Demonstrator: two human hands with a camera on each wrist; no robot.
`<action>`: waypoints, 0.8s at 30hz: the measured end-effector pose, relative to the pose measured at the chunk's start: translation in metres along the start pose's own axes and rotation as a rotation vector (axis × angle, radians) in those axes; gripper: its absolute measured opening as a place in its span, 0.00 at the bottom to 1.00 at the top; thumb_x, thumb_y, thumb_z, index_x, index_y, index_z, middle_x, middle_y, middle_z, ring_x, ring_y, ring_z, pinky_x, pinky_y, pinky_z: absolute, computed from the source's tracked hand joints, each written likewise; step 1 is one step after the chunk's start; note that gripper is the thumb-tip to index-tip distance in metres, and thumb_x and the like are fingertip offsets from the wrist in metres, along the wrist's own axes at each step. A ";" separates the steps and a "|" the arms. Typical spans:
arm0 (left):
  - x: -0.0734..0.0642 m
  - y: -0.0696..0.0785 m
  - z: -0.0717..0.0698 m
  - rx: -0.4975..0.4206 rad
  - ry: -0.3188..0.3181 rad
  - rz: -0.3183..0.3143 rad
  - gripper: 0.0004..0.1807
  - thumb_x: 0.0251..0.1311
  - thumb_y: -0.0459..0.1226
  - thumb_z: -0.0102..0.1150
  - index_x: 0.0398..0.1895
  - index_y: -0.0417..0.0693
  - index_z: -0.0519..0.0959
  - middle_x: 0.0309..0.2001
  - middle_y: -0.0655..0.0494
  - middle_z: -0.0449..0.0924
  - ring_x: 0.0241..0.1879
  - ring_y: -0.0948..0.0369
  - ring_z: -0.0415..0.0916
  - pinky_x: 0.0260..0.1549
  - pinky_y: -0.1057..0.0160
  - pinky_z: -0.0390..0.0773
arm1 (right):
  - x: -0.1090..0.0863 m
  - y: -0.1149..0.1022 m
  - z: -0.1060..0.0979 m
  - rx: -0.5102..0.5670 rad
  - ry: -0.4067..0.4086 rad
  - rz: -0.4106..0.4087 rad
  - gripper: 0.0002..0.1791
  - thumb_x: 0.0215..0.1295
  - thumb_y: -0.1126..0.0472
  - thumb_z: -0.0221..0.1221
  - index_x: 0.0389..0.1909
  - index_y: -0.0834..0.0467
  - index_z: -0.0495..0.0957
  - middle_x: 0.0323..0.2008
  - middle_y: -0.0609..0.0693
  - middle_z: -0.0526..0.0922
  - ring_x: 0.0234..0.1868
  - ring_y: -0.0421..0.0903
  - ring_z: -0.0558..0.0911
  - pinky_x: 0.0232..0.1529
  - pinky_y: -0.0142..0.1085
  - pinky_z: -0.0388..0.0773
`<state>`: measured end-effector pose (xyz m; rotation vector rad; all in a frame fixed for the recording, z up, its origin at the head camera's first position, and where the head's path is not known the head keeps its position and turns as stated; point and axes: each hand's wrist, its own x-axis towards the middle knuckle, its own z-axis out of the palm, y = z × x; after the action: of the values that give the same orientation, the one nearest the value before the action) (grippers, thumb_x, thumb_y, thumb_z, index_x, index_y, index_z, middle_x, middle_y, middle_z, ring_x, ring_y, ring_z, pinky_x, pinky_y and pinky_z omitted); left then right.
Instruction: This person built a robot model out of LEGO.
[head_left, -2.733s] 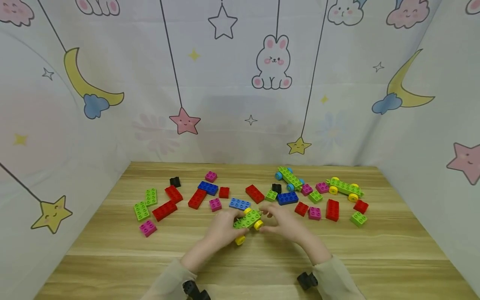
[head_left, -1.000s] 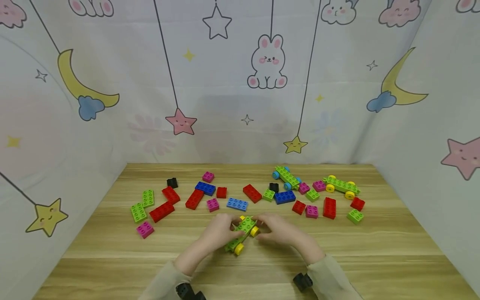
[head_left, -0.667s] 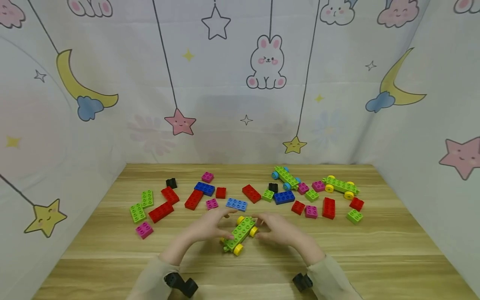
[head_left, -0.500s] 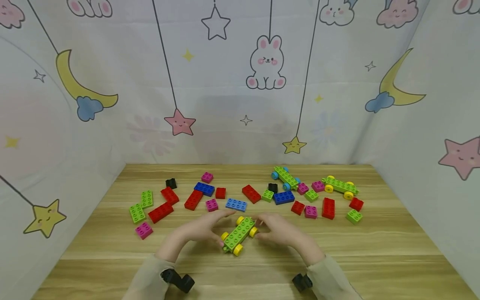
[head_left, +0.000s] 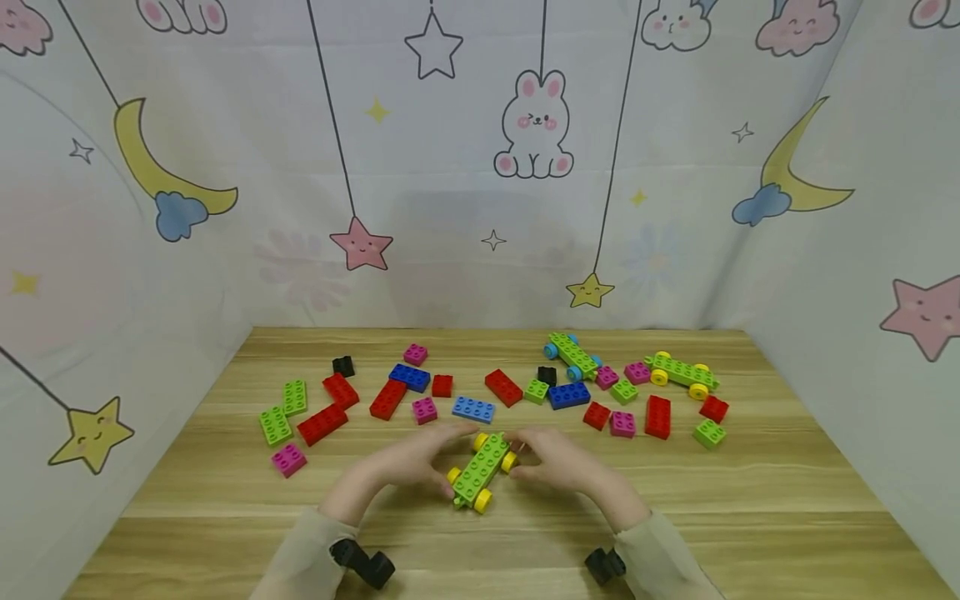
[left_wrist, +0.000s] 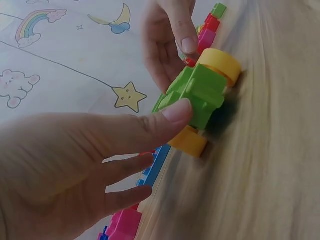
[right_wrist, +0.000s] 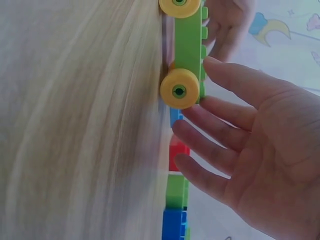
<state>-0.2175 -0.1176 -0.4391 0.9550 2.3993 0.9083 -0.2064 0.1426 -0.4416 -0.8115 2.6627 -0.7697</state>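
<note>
A green toy car base [head_left: 480, 471] with studs on top and yellow wheels stands on the table, slanted, between my two hands. My left hand [head_left: 408, 457] lies along its left side with spread fingers; in the left wrist view the thumb [left_wrist: 175, 112] overlaps the near end of the green base. On the other side, my right hand [head_left: 557, 458] curves loosely beside the far yellow wheel [right_wrist: 179, 89]. Its fingertips are right at the far end of the base, with the thumb near the studs. Neither hand wraps around the car base.
A light blue brick [head_left: 473, 409] lies just beyond the hands. Red, pink, green, blue and black bricks are scattered left and right. Two more green car bases, one with blue wheels [head_left: 573, 357] and one with yellow wheels [head_left: 681, 372], stand at the back right. Patterned cloth [head_left: 450, 192] surrounds the table.
The car base has come nearer the person and down onto the table. My left hand has released its grip and spread to the left; most recently the base shifted slightly right.
</note>
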 end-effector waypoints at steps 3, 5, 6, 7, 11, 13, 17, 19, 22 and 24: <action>0.001 0.003 0.002 -0.011 -0.003 -0.002 0.49 0.49 0.37 0.75 0.74 0.43 0.59 0.74 0.45 0.59 0.74 0.44 0.54 0.70 0.40 0.57 | 0.000 0.000 0.000 0.004 -0.002 -0.001 0.26 0.64 0.58 0.64 0.61 0.63 0.74 0.52 0.54 0.82 0.52 0.50 0.80 0.56 0.47 0.77; 0.003 0.005 0.004 -0.009 -0.002 -0.004 0.51 0.48 0.38 0.76 0.75 0.43 0.58 0.74 0.45 0.58 0.74 0.44 0.53 0.70 0.40 0.57 | 0.000 0.000 0.001 0.009 -0.004 0.000 0.27 0.64 0.57 0.64 0.61 0.63 0.73 0.53 0.55 0.81 0.53 0.51 0.80 0.57 0.48 0.77; 0.004 0.005 0.005 -0.005 -0.003 -0.006 0.52 0.48 0.38 0.76 0.75 0.43 0.57 0.74 0.45 0.57 0.74 0.45 0.53 0.70 0.41 0.57 | 0.000 0.000 0.001 0.011 -0.005 0.000 0.28 0.64 0.57 0.64 0.62 0.64 0.72 0.54 0.56 0.81 0.54 0.52 0.79 0.58 0.49 0.76; 0.004 0.006 0.006 -0.001 0.000 -0.007 0.53 0.47 0.39 0.77 0.75 0.43 0.57 0.75 0.44 0.56 0.74 0.44 0.53 0.70 0.41 0.56 | 0.000 0.000 0.001 0.015 -0.005 0.003 0.28 0.64 0.57 0.64 0.62 0.64 0.72 0.55 0.56 0.80 0.55 0.52 0.79 0.59 0.49 0.76; 0.007 0.007 0.010 0.015 0.014 -0.020 0.56 0.45 0.42 0.78 0.75 0.41 0.55 0.75 0.43 0.54 0.75 0.44 0.52 0.71 0.43 0.56 | 0.000 0.000 0.002 0.021 -0.010 0.006 0.30 0.64 0.55 0.64 0.64 0.64 0.70 0.58 0.58 0.78 0.59 0.55 0.77 0.62 0.51 0.73; 0.008 0.008 0.013 0.017 0.025 -0.019 0.57 0.44 0.43 0.78 0.75 0.39 0.54 0.75 0.41 0.54 0.74 0.44 0.52 0.71 0.43 0.56 | 0.000 0.000 0.003 0.019 -0.010 0.004 0.31 0.64 0.55 0.65 0.64 0.64 0.70 0.59 0.59 0.78 0.60 0.55 0.77 0.62 0.51 0.72; 0.010 0.009 0.017 0.009 0.042 -0.008 0.58 0.43 0.43 0.79 0.75 0.38 0.54 0.75 0.40 0.54 0.74 0.43 0.53 0.70 0.42 0.57 | 0.000 0.000 0.003 0.022 -0.009 0.010 0.33 0.63 0.52 0.65 0.65 0.64 0.69 0.60 0.59 0.77 0.62 0.56 0.76 0.64 0.52 0.71; 0.011 0.009 0.018 0.009 0.048 -0.005 0.58 0.43 0.44 0.79 0.75 0.38 0.55 0.74 0.40 0.55 0.73 0.43 0.54 0.70 0.42 0.57 | 0.000 0.000 0.004 0.028 -0.006 0.008 0.35 0.62 0.50 0.66 0.65 0.64 0.69 0.61 0.59 0.76 0.62 0.56 0.75 0.64 0.52 0.70; 0.012 0.009 0.020 0.016 0.052 -0.007 0.58 0.42 0.45 0.79 0.74 0.38 0.55 0.74 0.40 0.56 0.73 0.44 0.56 0.70 0.43 0.59 | -0.001 -0.001 0.004 0.031 -0.009 0.010 0.38 0.61 0.47 0.66 0.66 0.63 0.68 0.63 0.59 0.74 0.64 0.57 0.73 0.65 0.53 0.69; 0.013 0.009 0.022 0.029 0.054 -0.010 0.58 0.42 0.46 0.80 0.74 0.38 0.56 0.74 0.41 0.56 0.72 0.45 0.57 0.70 0.44 0.60 | 0.000 -0.001 0.004 0.033 -0.012 0.012 0.39 0.60 0.46 0.66 0.67 0.63 0.68 0.64 0.60 0.73 0.65 0.58 0.72 0.66 0.53 0.68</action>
<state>-0.2096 -0.0940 -0.4496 0.9395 2.4661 0.9092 -0.2038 0.1400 -0.4445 -0.7887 2.6353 -0.8009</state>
